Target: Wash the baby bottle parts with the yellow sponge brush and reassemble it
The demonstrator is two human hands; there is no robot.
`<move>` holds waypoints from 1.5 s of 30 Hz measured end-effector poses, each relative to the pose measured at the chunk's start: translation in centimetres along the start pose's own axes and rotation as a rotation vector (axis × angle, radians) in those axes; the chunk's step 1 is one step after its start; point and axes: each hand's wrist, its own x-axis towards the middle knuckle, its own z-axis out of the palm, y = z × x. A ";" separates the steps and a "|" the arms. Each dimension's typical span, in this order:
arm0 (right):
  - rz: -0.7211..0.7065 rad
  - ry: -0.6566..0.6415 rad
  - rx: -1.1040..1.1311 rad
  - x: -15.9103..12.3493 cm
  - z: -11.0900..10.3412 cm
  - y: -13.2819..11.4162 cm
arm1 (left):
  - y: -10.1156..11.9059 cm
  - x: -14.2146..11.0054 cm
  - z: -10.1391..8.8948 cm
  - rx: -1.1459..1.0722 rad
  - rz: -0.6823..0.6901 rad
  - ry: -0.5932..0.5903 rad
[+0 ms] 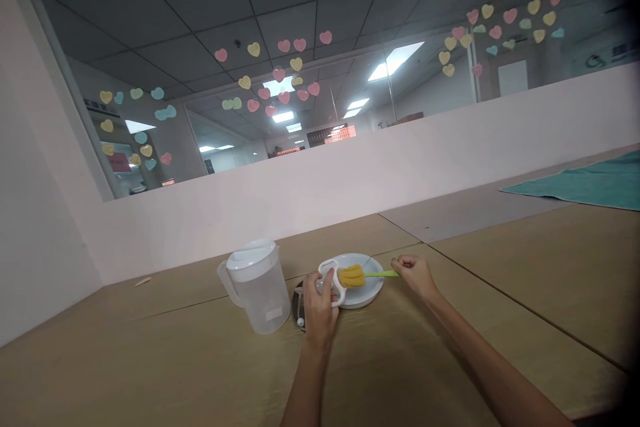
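Note:
My left hand (320, 307) is closed on the white handle of a small cup (331, 280) that lies at the near edge of a white plate (365, 283). My right hand (417, 275) is closed on the green handle of a brush (373, 274). The brush's yellow sponge head sits at the cup, over the plate. A dark round lid-like thing (299, 307) lies just left of my left hand.
A clear plastic pitcher (257, 287) with a white lid stands left of the plate on the wooden table (450, 347). A teal cloth (590, 183) lies at the far right. A low white wall and a window with heart stickers rise behind the table.

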 end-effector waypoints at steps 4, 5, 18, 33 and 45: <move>-0.050 -0.006 -0.016 -0.3 0.5 -0.1 | 0.4 0.1 -0.1 -0.002 0.072 -0.053; -0.058 -0.012 -0.020 -0.4 0.6 -0.1 | 0.6 0.1 -0.1 0.001 0.085 -0.068; -0.089 -0.096 -0.009 -1.6 2.1 -0.4 | 2.1 0.6 -0.7 0.043 0.142 -0.120; 0.214 0.185 -0.097 1.6 -2.3 1.9 | -1.1 0.6 -1.2 0.291 -0.022 -0.106; 0.490 0.338 -0.258 1.7 -2.2 4.7 | -0.3 1.8 -1.5 -0.303 -0.689 0.118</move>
